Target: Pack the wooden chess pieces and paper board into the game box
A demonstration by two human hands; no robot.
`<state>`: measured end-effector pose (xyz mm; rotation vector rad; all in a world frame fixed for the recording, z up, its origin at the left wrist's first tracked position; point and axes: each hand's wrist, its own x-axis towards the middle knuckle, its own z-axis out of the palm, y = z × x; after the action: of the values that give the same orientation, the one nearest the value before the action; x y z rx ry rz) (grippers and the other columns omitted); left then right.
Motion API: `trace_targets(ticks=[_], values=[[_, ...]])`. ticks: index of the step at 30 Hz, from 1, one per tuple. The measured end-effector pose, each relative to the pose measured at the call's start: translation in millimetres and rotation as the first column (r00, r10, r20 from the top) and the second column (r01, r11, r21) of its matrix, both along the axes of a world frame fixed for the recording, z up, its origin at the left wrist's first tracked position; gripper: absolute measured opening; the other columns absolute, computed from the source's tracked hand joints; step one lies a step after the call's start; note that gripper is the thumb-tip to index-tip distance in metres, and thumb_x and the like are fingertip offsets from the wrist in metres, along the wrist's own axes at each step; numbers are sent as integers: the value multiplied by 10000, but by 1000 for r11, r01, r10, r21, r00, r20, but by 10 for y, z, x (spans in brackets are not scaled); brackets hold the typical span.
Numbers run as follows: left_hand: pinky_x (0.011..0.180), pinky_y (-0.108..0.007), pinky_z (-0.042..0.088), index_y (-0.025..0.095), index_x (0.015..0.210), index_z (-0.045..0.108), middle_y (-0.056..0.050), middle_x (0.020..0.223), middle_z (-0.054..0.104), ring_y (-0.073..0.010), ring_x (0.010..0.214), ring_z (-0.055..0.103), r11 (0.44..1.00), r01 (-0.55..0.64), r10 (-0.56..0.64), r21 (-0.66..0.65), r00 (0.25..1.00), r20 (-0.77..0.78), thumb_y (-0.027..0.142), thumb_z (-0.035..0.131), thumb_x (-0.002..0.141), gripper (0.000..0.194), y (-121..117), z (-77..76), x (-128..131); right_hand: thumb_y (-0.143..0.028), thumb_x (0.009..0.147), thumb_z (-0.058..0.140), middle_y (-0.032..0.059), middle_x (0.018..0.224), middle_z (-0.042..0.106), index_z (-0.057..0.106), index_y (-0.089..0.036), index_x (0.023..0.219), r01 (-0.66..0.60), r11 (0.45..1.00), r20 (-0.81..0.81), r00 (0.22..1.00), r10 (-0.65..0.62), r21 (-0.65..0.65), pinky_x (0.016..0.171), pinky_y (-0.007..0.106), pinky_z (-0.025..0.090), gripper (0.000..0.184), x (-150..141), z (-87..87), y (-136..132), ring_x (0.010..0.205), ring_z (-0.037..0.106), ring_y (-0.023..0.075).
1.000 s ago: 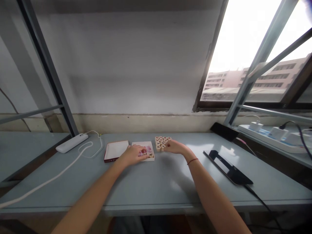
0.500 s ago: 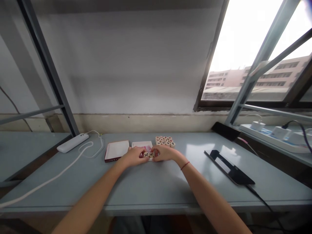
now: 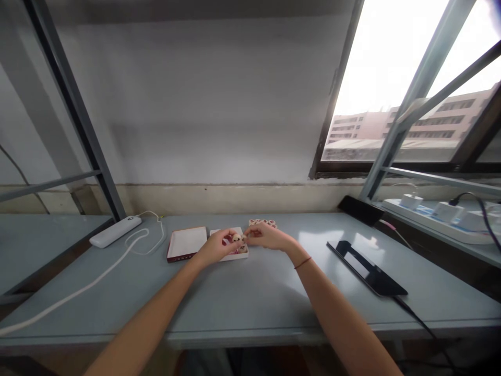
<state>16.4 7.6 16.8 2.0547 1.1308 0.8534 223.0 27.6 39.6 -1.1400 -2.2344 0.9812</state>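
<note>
My left hand [image 3: 217,246] reaches over a shallow white box [image 3: 245,255], its thumb and fingers closed around a round, cream Chinese chess piece [image 3: 237,237]. Just to the right, my right hand [image 3: 266,235] pinches at the fingertips, with the edge of another small piece showing against them, partly hidden. Below the held pieces, one more chess piece [image 3: 242,249] sits at the box's right end. Behind my right hand stands a block of Chinese chess pieces [image 3: 256,222] in rows, largely covered by that hand.
A red-edged box lid [image 3: 188,242] lies left of the white box. Farther left are a white power strip [image 3: 116,231] and its cable [image 3: 94,282]. On the right lie a black tablet-like device [image 3: 368,269], a dark phone-like slab [image 3: 360,210] and another power strip [image 3: 434,219].
Both hands have lifted slightly from the box's front edge, bringing the pieces up and tilting them. My fingers have shifted, so more of the box's front shows.
</note>
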Motion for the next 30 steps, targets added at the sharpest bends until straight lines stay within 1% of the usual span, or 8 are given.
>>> trace_targets(ticks=[4,7,11,15,19,23,26,30], values=[[726,-256,439,185,904,581,-4,854,626,-140,744,559,992,-100,100,78,995,9,444,556,762,296,51,-32,-40,-509,745,518,-51,548,373,548,-150,793,276,958,-195,938,-286,-80,411,185,245,363,366,50,78,465,308,58],[723,-253,451,197,983,582,-6,857,624,-137,741,564,992,-85,83,96,996,29,404,534,785,291,90,-59,-74,-468,721,551,-50,534,366,484,-156,646,395,910,-57,913,-404,-122,399,179,248,328,649,-1,156,449,313,48],[753,-260,458,188,935,627,-33,916,611,-143,781,570,977,-126,127,173,992,4,301,540,766,221,135,-109,-91,-397,677,588,-41,529,417,461,-161,579,394,879,247,910,-333,-268,400,183,289,286,763,-151,232,429,345,45],[747,-256,475,185,1001,603,-37,934,618,-139,769,577,971,-166,168,173,986,6,251,546,743,272,157,-136,-91,-396,661,602,-33,540,452,471,-162,584,382,865,319,905,-280,-324,402,185,289,280,701,-256,279,423,356,44],[735,-261,479,196,1046,595,-31,937,631,-145,757,592,979,-134,145,155,988,-62,295,543,772,296,118,-109,-74,-431,675,585,-33,504,421,452,-164,560,409,870,377,878,-294,-276,390,195,261,319,694,-268,304,403,331,47],[865,-296,433,234,1048,616,-34,1036,595,-181,921,574,964,-58,98,259,985,-145,350,577,776,298,52,-96,-34,-514,722,520,-47,495,371,426,-175,579,327,932,250,926,-282,-159,386,193,225,380,586,-157,227,413,294,50],[894,-297,414,253,1061,619,-34,1047,547,-183,960,551,948,-43,93,315,985,-145,388,578,787,308,18,-123,5,-554,746,481,-40,532,400,436,-171,600,138,983,128,984,-123,-123,407,188,252,412,321,-52,90,438,313,51],[883,-293,415,272,1099,598,-26,1017,536,-176,955,537,926,-3,60,377,988,-140,449,574,789,357,-6,-158,50,-526,765,477,-45,544,404,478,-169,643,-41,993,39,998,45,-108,428,186,277,377,-45,-3,-62,463,352,57]])
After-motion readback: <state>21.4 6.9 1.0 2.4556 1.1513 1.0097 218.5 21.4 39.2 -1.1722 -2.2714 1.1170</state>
